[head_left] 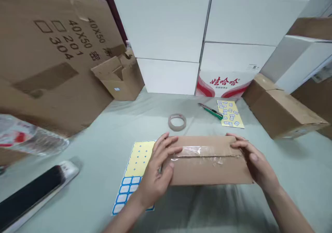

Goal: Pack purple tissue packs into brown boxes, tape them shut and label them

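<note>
Left hand (pixel 157 170) and right hand (pixel 255 162) clamp the ends of the box (pixel 207 172), apparently sealing it; its wrinkled tape (pixel 204 152) wants smoothing.

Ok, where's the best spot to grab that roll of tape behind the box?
The tape roll lies flat with its hole facing up, apart from the box and the green cutter. So it is probably best to pinch its wall from straight above, one finger inside the hole and the thumb outside.
</note>
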{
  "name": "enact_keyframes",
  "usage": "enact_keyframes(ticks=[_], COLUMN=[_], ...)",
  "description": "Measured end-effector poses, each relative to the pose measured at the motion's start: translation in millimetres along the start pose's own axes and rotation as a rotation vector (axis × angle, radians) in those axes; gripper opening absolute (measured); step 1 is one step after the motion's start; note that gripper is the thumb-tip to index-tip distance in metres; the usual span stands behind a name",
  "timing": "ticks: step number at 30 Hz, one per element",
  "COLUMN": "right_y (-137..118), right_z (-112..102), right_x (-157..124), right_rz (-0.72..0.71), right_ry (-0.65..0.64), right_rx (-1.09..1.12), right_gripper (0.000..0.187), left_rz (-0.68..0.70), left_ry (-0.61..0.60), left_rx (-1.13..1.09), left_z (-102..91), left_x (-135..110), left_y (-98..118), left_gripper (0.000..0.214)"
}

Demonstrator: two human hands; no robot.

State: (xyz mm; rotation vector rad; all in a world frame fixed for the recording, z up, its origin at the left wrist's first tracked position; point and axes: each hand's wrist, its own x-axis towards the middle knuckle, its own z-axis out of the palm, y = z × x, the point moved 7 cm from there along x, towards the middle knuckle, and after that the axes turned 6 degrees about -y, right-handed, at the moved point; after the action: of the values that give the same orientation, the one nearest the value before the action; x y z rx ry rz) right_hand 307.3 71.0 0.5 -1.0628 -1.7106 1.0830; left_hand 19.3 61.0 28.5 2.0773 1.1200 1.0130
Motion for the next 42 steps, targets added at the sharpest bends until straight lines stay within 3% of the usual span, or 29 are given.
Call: enact_keyframes(ticks=[4, 7, 9, 12, 15, 18, 23, 26, 29, 32, 35, 42], right_y=[-6.1, -12.5, -14.6, -11.7, -4.9, 0.0, -8.5, -13.2, -16.6, -19.2, -20.9, -21.0], right_z=[-0.8, -2.0, -3.5, -4.8, -3.8, -2.2, 7.6, 15.2, 18.1, 18.0, 18.1, 20.2], right_x=[-11.0, -13.8, -15.5, -21.2, -29.1, -34.9, -37.7, -37.8, -38.8, -39.8, -39.6, -34.3], right_rz=[0.026, 0.034, 0.042, 0.045, 0.039, 0.074, 0.053, 0.027, 0.013, -0.011, -0.069, -0.063], right_ry=[0.075, 0.067, 0.051, 0.005, -0.047, -0.049, -0.01, -0.042, -0.049, -0.044, -0.057, -0.085], right_rx=[-0.216, -0.334, -0.422, -0.539, -0.603, -0.654, -0.722, -0.774, -0.821, -0.851, -0.881, -0.858], right_gripper=[0.026, 0.024, 0.031, 0.048, 0.065, 0.07, 0.072, 0.074, 0.073, 0.073, 0.076, 0.075], left_rz=[0.014, -0.041, -0.19, -0.501, -0.678, -0.716, -0.561, -0.369, -0.162, -0.042, 0.009, 0.035], left_ry=[-0.093, -0.152, -0.039, 0.085, 0.017, -0.023, -0.036, -0.064, -0.165, -0.256, -0.314, -0.327], left_rx=[-0.051, -0.157, -0.119, 0.196, 0.387, 0.431, 0.471, 0.478, 0.475, 0.505, 0.538, 0.446], left_z=[0.4, -16.6, -42.7, -75.9, -79.2, -69.6, -61.8, -54.3, -29.6, -0.1, 20.4, 30.8], left_x=[2.5, 0.7, -7.2, -34.1, -60.2, -73.5, -57.9, -22.8, 26.1, 71.9, 100.1, 104.7], left_y=[1.4, -7.2, -27.3, -68.3, -103.7, -123.2, -115.1, -98.3, -90.3, -102.6, -126.4, -160.2], left_gripper=[0.037, 0.041, 0.045, 0.047, 0.049, 0.058, 0.052, 0.036, 0.036, 0.045, 0.029, 0.031])
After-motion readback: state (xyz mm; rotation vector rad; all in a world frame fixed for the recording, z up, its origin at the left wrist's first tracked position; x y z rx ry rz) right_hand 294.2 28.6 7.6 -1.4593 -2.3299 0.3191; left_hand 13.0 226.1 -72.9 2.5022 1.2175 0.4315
